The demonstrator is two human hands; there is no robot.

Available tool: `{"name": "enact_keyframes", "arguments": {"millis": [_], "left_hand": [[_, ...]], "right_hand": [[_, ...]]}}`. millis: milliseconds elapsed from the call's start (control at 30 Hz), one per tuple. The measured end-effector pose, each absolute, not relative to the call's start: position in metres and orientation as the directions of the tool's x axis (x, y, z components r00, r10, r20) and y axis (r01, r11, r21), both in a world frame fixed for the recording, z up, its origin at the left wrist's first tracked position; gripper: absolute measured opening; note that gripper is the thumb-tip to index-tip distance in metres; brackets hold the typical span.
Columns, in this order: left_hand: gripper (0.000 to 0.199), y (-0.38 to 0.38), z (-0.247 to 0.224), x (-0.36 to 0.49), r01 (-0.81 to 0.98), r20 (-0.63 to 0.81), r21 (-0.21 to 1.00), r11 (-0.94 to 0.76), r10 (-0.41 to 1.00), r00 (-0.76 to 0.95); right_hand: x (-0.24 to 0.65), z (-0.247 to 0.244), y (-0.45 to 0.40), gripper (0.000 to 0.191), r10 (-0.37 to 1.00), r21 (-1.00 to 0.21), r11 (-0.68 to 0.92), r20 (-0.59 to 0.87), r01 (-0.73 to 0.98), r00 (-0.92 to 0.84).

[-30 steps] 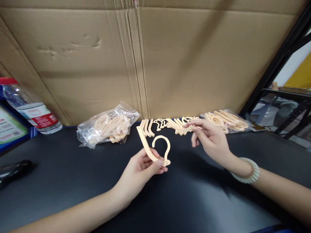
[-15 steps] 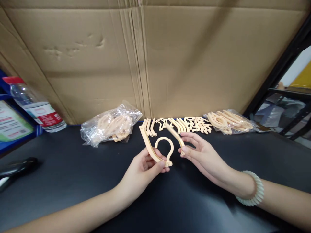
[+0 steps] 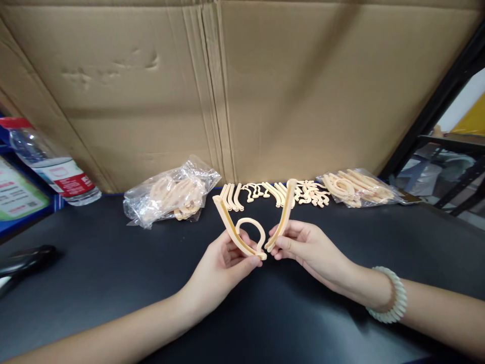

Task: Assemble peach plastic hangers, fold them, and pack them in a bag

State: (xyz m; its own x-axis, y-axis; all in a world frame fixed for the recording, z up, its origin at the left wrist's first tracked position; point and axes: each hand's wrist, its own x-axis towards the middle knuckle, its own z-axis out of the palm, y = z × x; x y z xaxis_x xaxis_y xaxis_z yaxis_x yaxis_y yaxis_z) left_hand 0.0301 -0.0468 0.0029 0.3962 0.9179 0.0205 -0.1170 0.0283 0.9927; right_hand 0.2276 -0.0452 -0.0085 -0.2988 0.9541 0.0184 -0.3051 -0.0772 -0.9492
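Between thumb and fingers, my left hand (image 3: 231,258) grips a beige curved plastic arm (image 3: 232,226) together with a beige hook (image 3: 254,225), joined or overlapping at their lower end. My right hand (image 3: 303,247) pinches a second beige curved arm (image 3: 285,215) near its lower end, its far end pointing up. The lower ends of the two arms are close together, with a narrow gap between them. Behind the hands lie several loose beige arms (image 3: 233,197) and small curved pieces (image 3: 311,193) in a row.
A clear bag of beige parts (image 3: 172,194) lies at the back left, another bag (image 3: 358,188) at the back right. A bottle (image 3: 62,169) and a black object (image 3: 28,260) are at the left. Cardboard (image 3: 303,91) stands behind the black table (image 3: 113,288).
My right hand has moved left toward my left hand, and its arm piece has swung from leaning left to pointing up and slightly right. The hook in my left hand has tilted left.
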Motion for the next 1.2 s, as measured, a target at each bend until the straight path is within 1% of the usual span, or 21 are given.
{"name": "enact_keyframes", "arguments": {"millis": [133,333,500,700,967,1100,1200], "left_hand": [[0.028,-0.047,0.002,0.030,-0.131,0.035,0.991,0.021,0.910,0.413],[0.026,-0.047,0.002,0.030,-0.136,0.068,0.991,-0.008,0.893,0.446],[0.021,-0.047,0.004,0.031,-0.123,0.087,0.992,-0.034,0.882,0.463],[0.024,-0.048,0.007,0.031,-0.133,0.073,0.991,-0.017,0.899,0.431],[0.027,-0.048,0.007,0.031,-0.164,0.048,0.986,0.022,0.911,0.409],[0.029,-0.049,0.008,0.032,-0.204,0.053,0.979,0.029,0.923,0.382],[0.033,-0.050,0.007,0.032,-0.204,0.019,0.977,0.062,0.928,0.373]], "right_hand": [[0.228,-0.009,-0.046,0.023,0.940,-0.964,-0.061,0.033,-0.259,-0.341],[0.226,-0.005,-0.048,0.023,0.933,-0.980,-0.037,0.036,-0.194,-0.357],[0.226,-0.006,-0.048,0.023,0.932,-0.982,-0.032,0.038,-0.186,-0.361],[0.226,-0.005,-0.047,0.025,0.935,-0.980,-0.021,0.051,-0.199,-0.350],[0.226,-0.007,-0.047,0.019,0.936,-0.985,0.058,0.110,-0.164,-0.333],[0.223,-0.005,-0.051,0.016,0.937,-0.987,0.118,0.148,-0.113,-0.316],[0.220,-0.003,-0.056,0.015,0.940,-0.987,0.145,0.161,-0.075,-0.301]]}}
